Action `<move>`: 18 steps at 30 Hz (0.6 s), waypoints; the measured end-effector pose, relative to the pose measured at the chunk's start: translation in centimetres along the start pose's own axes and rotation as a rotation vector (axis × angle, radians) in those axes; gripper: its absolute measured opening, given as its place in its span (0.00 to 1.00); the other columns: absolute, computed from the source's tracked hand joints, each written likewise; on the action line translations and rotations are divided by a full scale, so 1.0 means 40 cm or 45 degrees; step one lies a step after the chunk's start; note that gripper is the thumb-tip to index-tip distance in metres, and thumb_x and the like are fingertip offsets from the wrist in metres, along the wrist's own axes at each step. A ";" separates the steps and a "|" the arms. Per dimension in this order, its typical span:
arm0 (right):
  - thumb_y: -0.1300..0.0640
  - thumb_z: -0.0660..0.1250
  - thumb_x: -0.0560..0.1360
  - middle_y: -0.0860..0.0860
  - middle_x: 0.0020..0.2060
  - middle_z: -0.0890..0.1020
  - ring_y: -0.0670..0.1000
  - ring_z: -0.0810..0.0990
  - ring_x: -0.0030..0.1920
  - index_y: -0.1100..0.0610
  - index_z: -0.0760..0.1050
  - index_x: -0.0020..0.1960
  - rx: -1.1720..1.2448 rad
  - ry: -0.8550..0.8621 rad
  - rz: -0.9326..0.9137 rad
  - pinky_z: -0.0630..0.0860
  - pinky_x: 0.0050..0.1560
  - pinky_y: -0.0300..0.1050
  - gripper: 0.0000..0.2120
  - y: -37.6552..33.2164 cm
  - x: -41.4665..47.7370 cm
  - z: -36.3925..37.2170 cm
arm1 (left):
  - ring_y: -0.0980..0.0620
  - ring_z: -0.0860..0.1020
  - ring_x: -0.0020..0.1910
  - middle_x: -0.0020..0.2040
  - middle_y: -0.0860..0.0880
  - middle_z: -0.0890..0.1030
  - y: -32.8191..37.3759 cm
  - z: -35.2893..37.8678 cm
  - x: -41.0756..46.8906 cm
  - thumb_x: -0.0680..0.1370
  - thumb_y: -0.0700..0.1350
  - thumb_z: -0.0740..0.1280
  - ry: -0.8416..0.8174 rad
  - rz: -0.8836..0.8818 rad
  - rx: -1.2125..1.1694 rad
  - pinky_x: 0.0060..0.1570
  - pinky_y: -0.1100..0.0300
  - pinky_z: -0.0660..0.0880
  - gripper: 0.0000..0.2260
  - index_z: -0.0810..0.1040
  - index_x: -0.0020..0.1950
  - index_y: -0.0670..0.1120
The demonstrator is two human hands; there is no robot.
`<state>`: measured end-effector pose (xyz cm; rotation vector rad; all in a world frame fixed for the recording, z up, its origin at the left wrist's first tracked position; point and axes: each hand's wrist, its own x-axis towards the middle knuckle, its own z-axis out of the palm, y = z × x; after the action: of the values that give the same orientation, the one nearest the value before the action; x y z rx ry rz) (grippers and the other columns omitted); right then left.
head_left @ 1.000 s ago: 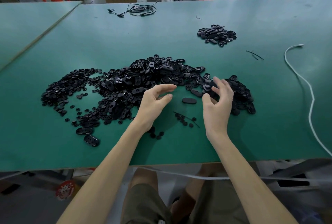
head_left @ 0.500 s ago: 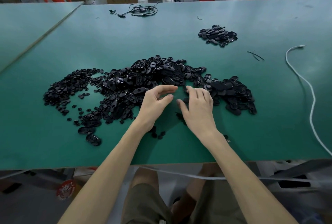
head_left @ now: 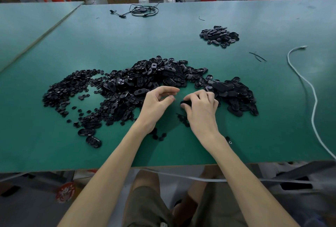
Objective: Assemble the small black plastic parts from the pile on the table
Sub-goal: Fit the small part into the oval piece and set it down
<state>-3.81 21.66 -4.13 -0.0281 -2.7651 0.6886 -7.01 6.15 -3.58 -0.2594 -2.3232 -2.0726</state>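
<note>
A smooth, glossy black oval part (head_left: 185, 103) sits on the mat between the two hands, pinched at its near end by the thumb and curled fingers of the right hand (head_left: 201, 110); most of the part is hidden under those fingers. The left hand (head_left: 156, 105) hangs just beside it, fingers loosely curved and thumb apart from them, holding nothing visible. Behind both hands spreads the main pile (head_left: 145, 83) of matching oval shells (some show a hole or slot in the middle), thinning to the left into a scatter of small round pieces (head_left: 63, 90). A smaller heap (head_left: 219, 35) lies well apart, farther back on the right. All rest on a matte green table (head_left: 127, 41), with bare surface between the hands and its near edge. A white cord (head_left: 312, 99) curves along the right side, and a coiled black cable (head_left: 143, 10) lies near the far edge.
</note>
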 end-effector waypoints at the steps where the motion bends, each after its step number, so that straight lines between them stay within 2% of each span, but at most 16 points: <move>1: 0.51 0.68 0.83 0.52 0.60 0.76 0.56 0.66 0.67 0.55 0.81 0.61 -0.004 0.011 -0.008 0.59 0.67 0.49 0.11 -0.001 0.000 -0.001 | 0.52 0.83 0.59 0.56 0.50 0.87 0.000 0.000 0.000 0.80 0.32 0.67 -0.003 0.002 0.001 0.67 0.49 0.77 0.12 0.85 0.57 0.46; 3: 0.52 0.67 0.83 0.52 0.56 0.79 0.56 0.68 0.64 0.56 0.82 0.57 0.076 0.075 -0.043 0.61 0.64 0.49 0.10 -0.003 -0.001 -0.002 | 0.52 0.83 0.59 0.55 0.50 0.87 0.001 -0.002 -0.001 0.80 0.32 0.68 -0.016 0.015 0.002 0.66 0.51 0.78 0.12 0.85 0.57 0.46; 5: 0.55 0.65 0.84 0.50 0.50 0.81 0.54 0.71 0.58 0.58 0.82 0.52 0.338 0.155 -0.064 0.65 0.59 0.46 0.09 -0.001 -0.004 -0.010 | 0.51 0.83 0.58 0.55 0.50 0.87 0.003 -0.004 -0.002 0.80 0.32 0.68 -0.065 0.059 0.019 0.64 0.55 0.78 0.12 0.85 0.57 0.45; 7: 0.55 0.63 0.85 0.48 0.43 0.83 0.49 0.72 0.52 0.56 0.80 0.50 0.610 0.153 -0.045 0.70 0.52 0.41 0.10 0.004 -0.006 -0.020 | 0.49 0.83 0.58 0.54 0.50 0.87 0.006 -0.004 -0.006 0.81 0.33 0.69 -0.148 0.120 0.043 0.62 0.58 0.78 0.11 0.85 0.58 0.44; 9: 0.53 0.63 0.86 0.45 0.37 0.82 0.47 0.74 0.47 0.55 0.80 0.50 0.674 0.136 -0.047 0.71 0.46 0.39 0.11 0.005 -0.009 -0.025 | 0.48 0.84 0.56 0.54 0.49 0.87 0.008 -0.003 -0.008 0.81 0.34 0.69 -0.197 0.150 0.033 0.60 0.58 0.78 0.09 0.85 0.58 0.44; 13: 0.54 0.65 0.85 0.46 0.33 0.82 0.43 0.79 0.35 0.52 0.77 0.56 0.814 0.066 -0.049 0.71 0.38 0.33 0.03 0.003 -0.010 -0.025 | 0.49 0.82 0.46 0.51 0.42 0.86 0.009 -0.001 -0.006 0.83 0.37 0.68 -0.171 0.130 -0.052 0.53 0.56 0.80 0.08 0.84 0.60 0.41; 18: 0.56 0.67 0.84 0.42 0.32 0.83 0.41 0.79 0.32 0.52 0.75 0.56 0.915 0.069 -0.041 0.72 0.36 0.30 0.02 0.007 -0.009 -0.023 | 0.51 0.81 0.43 0.48 0.43 0.86 0.008 -0.001 -0.006 0.84 0.38 0.67 -0.189 0.134 -0.065 0.47 0.60 0.78 0.08 0.85 0.59 0.41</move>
<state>-3.22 22.30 -3.56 0.1444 -2.3038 1.5887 -6.75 6.11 -3.28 -0.5424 -2.2806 -2.1320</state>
